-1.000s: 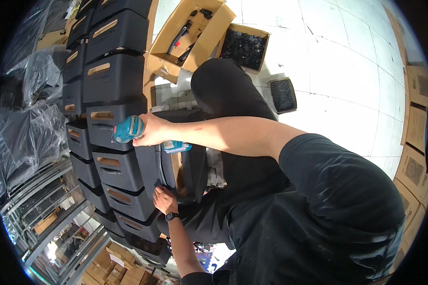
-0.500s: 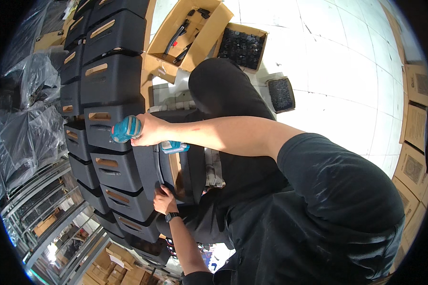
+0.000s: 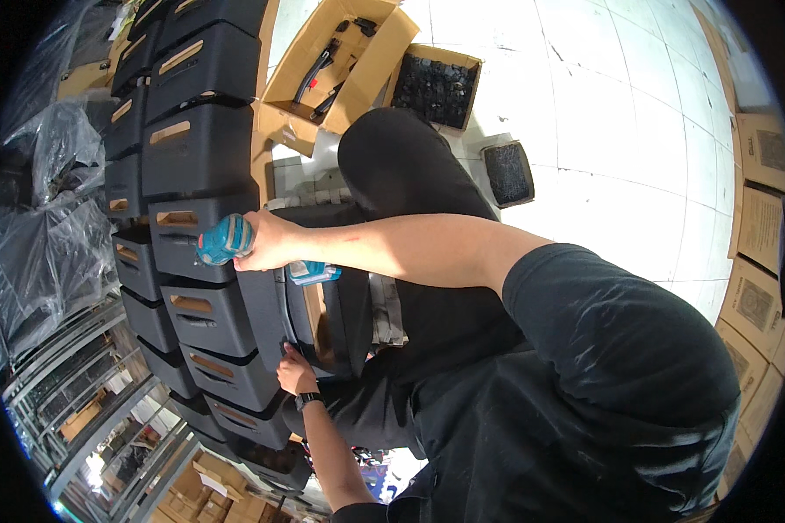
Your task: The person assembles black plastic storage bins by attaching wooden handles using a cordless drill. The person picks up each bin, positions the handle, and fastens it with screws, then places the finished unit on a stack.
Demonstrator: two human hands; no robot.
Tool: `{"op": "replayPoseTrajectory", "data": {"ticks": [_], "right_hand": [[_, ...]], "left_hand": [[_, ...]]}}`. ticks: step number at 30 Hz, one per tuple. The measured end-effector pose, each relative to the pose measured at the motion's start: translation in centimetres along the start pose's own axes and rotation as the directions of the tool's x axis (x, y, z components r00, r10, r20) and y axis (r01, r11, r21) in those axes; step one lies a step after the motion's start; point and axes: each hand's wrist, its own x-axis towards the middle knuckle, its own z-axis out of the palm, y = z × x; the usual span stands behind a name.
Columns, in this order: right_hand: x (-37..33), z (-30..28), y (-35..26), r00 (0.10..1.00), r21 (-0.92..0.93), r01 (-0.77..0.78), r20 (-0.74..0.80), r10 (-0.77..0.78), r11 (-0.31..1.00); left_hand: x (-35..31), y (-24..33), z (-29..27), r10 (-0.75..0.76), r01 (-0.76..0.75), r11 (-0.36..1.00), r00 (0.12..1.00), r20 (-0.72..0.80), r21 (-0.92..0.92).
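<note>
My right hand (image 3: 270, 240) is closed around the grip of a teal cordless drill (image 3: 225, 240). The drill's battery (image 3: 312, 273) shows below my forearm, and its nose lies toward the left. In front of my legs is a black box-shaped case (image 3: 349, 318) with a wood-edged slot (image 3: 319, 318). Along the near side of that slot runs a narrow black handle (image 3: 285, 309). My left hand (image 3: 296, 371), with a watch at the wrist, pinches the handle's lower end against the case. The drill's tip is hard to make out against the black surfaces behind it.
Stacked black cases (image 3: 196, 152) with slots line the left. An open carton (image 3: 292, 118) holds black handles; a box of small black parts (image 3: 436, 87) and a smaller tray (image 3: 508, 173) stand on the floor. Plastic wrap (image 3: 48, 253), metal racks (image 3: 87, 418) and cartons (image 3: 759, 227) lie farther out.
The whole view has shifted slightly, moving everything a little to the left. Both hands keep their holds on the drill and the handle.
</note>
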Motion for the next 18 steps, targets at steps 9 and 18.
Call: {"op": "replayPoseTrajectory", "data": {"ticks": [9,18], "right_hand": [[-0.1,-0.1,-0.3,1.0,0.05,-0.008,0.002,0.008,0.999],[0.3,0.3,0.5,1.0,0.026,0.006,-0.017,-0.005,1.0]], "left_hand": [[-0.7,-0.7,-1.4,0.422,-0.439,0.898,0.868,-0.262,-0.007],[-0.1,-0.8,0.5,0.039,-0.044,0.998,0.993,-0.108,-0.046]]}}
